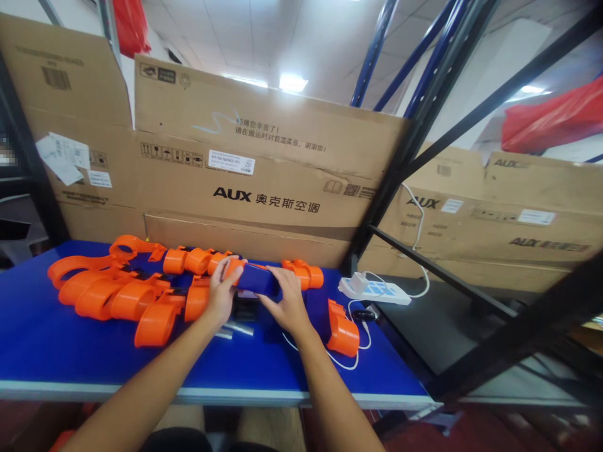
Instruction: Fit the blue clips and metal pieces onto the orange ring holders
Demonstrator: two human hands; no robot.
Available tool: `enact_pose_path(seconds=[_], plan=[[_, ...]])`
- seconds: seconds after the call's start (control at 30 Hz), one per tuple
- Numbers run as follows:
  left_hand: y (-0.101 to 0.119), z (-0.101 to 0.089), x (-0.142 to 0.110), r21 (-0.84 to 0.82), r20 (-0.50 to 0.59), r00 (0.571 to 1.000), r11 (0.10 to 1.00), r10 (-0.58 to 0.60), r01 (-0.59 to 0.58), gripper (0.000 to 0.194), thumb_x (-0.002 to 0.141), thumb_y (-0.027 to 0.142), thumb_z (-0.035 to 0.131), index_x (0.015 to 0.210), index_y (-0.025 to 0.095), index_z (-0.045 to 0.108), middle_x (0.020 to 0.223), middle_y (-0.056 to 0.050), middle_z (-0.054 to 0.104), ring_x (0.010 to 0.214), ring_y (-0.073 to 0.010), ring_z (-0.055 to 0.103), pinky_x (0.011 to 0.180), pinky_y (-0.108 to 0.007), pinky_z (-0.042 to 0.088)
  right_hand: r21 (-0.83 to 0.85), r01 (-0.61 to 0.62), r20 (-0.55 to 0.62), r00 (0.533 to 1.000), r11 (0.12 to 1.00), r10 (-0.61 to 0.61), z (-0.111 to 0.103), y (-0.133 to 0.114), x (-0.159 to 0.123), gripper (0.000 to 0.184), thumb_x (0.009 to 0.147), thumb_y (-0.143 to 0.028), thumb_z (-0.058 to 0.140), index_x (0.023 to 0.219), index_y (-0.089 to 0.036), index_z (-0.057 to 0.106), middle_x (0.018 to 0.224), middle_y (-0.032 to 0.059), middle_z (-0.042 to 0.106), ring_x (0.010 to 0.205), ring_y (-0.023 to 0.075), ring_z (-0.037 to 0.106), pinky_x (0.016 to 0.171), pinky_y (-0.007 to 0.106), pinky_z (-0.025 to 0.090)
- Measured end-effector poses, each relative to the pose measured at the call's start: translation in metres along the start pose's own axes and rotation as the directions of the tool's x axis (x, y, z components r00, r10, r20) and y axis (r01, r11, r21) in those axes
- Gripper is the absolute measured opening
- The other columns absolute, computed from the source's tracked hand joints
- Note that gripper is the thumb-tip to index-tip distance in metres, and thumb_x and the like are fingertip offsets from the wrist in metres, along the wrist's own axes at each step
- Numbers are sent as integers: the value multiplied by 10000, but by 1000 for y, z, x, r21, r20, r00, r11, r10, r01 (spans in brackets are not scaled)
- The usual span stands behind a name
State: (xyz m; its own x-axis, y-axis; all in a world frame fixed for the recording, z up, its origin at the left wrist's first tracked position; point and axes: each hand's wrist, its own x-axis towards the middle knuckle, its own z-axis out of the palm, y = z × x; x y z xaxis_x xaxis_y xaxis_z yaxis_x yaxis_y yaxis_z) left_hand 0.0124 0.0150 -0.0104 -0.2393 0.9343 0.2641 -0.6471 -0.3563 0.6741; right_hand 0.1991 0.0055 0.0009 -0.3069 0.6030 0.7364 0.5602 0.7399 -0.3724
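Observation:
Above the blue tabletop (221, 370), a dark blue box-like piece (258, 280) is held between my two hands. My left hand (222, 290) is closed on its left end, where a bit of orange shows by the fingers. At the right end, my right hand (286, 297) grips it with the thumb below and fingers on top. Under the hands are a small black object (245, 309), partly hidden, and short silver metal pieces (239, 328). Orange plastic ring-shaped parts (155, 323) lie just left of my left forearm.
Several more orange parts (94, 290) cover the table's left side, and another orange part (342, 329) lies at right. A white power strip (374, 290) with a white cable stands near the black shelf post (384, 188). Large cardboard (188, 182) walls off the back.

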Motion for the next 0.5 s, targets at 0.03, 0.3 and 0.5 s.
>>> enact_pose_path(seconds=[0.03,0.3,0.5], plan=[[0,0,0,-38,21,999,999,-29,30,469,729,403,839,1111,217,641,1007,-58,726,837,-203,700,693,-295,533,32,-29,-13,999,999,30,0,0,1,632,865,-413,734,1439,-265,515,1346,121,622,1256,324,562,1104,522,412],[-2,4,-11,9,213,951,974,-222,226,521,735,425,832,1174,210,652,868,-19,691,492,-90,527,449,-231,394,547,-476,207,874,689,439,8,4,2,623,955,-720,411,847,-165,671,837,71,702,746,208,624,696,316,503],[-12,4,-10,91,36,981,978,-190,186,405,663,409,900,911,158,701,804,-22,701,710,-147,649,688,-257,515,595,-577,420,817,560,396,6,-6,2,638,910,-748,493,801,-148,680,758,48,684,700,183,585,694,305,484]])
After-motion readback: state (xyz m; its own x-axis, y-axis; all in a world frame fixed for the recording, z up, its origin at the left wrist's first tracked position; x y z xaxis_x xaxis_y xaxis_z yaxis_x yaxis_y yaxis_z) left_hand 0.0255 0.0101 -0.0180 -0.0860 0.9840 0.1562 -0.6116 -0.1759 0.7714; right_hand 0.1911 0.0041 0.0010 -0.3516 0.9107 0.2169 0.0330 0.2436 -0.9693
